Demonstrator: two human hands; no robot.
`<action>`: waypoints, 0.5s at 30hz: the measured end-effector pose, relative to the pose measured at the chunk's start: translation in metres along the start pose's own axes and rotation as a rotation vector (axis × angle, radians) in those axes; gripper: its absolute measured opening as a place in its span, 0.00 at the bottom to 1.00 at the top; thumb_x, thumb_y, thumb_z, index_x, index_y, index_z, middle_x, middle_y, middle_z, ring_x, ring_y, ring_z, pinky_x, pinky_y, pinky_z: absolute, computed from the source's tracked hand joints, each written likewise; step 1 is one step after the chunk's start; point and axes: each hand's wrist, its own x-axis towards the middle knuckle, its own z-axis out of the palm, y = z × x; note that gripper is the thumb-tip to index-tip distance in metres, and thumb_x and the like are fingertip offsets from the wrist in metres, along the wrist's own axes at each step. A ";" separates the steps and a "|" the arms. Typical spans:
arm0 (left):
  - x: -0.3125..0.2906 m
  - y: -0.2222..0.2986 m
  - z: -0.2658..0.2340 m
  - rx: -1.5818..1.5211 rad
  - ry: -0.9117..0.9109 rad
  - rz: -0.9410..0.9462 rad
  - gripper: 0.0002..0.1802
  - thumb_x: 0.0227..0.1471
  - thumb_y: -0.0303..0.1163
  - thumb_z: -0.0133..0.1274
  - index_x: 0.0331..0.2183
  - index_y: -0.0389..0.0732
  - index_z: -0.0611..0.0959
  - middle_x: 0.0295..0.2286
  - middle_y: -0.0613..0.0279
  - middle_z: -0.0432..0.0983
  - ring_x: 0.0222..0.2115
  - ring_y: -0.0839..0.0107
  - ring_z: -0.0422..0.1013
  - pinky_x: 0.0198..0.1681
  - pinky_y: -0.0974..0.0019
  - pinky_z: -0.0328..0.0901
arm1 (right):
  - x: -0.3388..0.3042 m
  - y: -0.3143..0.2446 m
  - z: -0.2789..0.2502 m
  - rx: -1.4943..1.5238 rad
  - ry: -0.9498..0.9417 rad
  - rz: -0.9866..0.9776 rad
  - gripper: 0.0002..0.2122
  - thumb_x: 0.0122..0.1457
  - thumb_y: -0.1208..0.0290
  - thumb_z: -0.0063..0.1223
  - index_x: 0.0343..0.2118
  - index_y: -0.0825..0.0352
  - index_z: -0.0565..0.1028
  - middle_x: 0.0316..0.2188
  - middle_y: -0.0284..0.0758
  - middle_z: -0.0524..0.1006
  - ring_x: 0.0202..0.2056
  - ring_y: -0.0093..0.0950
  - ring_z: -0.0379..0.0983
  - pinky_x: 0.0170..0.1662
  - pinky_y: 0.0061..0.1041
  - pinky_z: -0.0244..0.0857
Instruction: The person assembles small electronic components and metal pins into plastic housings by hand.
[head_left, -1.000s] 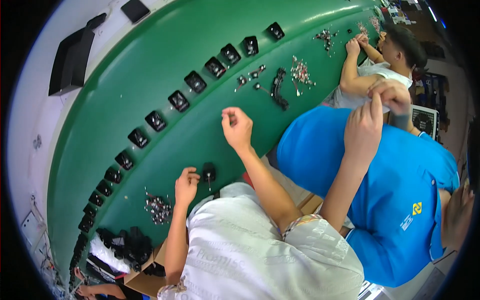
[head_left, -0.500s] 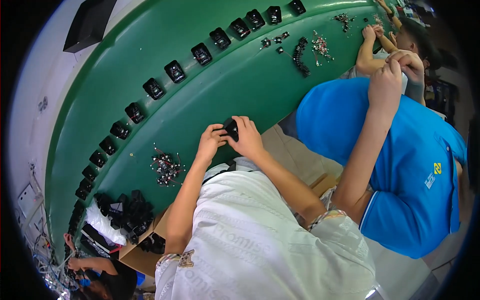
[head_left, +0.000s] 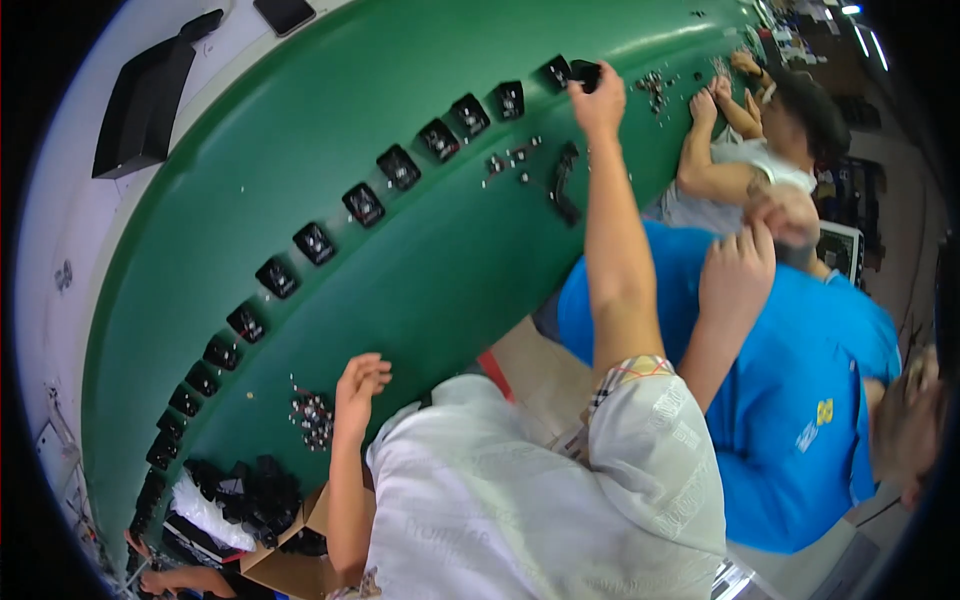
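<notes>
My right arm is stretched to the far side of the green table, and my right hand (head_left: 602, 100) grips a small black plastic housing (head_left: 584, 72). That housing is beside the last black housing (head_left: 556, 72) of a long curved row; whether the two touch I cannot tell. My left hand (head_left: 362, 388) is empty above the near part of the table, fingers apart and slightly bent. Nearest to it is a heap of small wired parts (head_left: 312, 418) with red and black leads. Other open-topped housings in the row, such as one in the middle (head_left: 314, 243), hold small parts.
A chain of small black pieces (head_left: 565, 185) and loose wired parts (head_left: 512, 158) lie below the row. At the lower left are a cardboard box (head_left: 290, 560), a white plastic bag (head_left: 205, 515) and piled black parts (head_left: 255, 500). A co-worker in blue (head_left: 790, 400) sits close on my right.
My right hand has carried the black housing from in front of me up to the row's far end. The left hand has let go of it and moved left and nearer. The view has shifted.
</notes>
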 end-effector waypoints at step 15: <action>-0.007 0.031 0.009 -0.100 0.227 -0.071 0.13 0.62 0.31 0.45 0.47 0.40 0.75 0.41 0.59 0.78 0.39 0.70 0.74 0.42 0.69 0.67 | 0.067 0.079 0.074 -0.208 -0.473 0.131 0.38 0.45 0.63 0.69 0.59 0.69 0.64 0.53 0.45 0.74 0.53 0.42 0.71 0.56 0.37 0.65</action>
